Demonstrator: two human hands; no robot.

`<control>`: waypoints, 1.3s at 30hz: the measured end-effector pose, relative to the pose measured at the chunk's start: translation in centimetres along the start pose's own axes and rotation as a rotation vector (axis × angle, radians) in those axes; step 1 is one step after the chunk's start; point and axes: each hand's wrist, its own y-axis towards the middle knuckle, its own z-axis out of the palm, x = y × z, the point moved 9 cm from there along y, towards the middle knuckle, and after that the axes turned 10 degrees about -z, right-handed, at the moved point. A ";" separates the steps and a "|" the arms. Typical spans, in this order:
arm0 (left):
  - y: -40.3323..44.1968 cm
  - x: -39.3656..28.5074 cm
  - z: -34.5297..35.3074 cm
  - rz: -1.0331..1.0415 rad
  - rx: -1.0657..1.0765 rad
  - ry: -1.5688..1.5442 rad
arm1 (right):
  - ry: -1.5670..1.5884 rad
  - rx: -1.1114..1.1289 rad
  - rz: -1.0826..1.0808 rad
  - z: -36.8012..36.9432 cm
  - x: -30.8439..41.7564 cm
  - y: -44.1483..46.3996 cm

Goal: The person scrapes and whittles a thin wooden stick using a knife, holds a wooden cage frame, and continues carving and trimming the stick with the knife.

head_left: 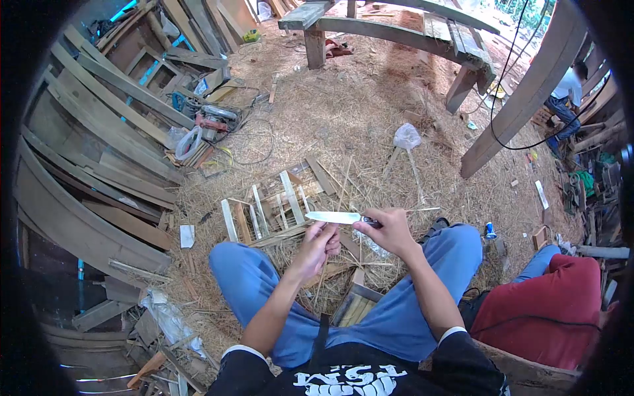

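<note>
My right hand (391,231) is closed around the dark handle of a knife (333,216), whose pale blade points left, lying just above my left hand (319,243). The fingers of my left hand are pinched round a thin strip (322,280), which runs down toward my lap. Beyond the hands, on the straw-covered ground, lies a slatted wooden frame (290,193). Between my legs rests a wooden piece (356,303) with pale slats.
Power tools (214,122) and long boards (99,165) are at the left. A wooden bench (389,28) stands ahead, a slanted post (522,92) at the right. One person in red (548,310) is close at my right; another (566,96) sits farther back.
</note>
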 end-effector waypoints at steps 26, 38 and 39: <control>-1.6 3.2 0.5 0.070 -0.050 0.346 | 0.033 0.022 -0.215 -1.3 1.5 -1.0; -3.7 3.3 3.6 -0.115 0.173 0.248 | -0.260 -0.616 0.566 -15.9 -12.1 -4.2; -3.6 2.5 1.6 -0.056 0.071 0.319 | -0.323 -0.529 0.458 -15.1 -11.0 -3.2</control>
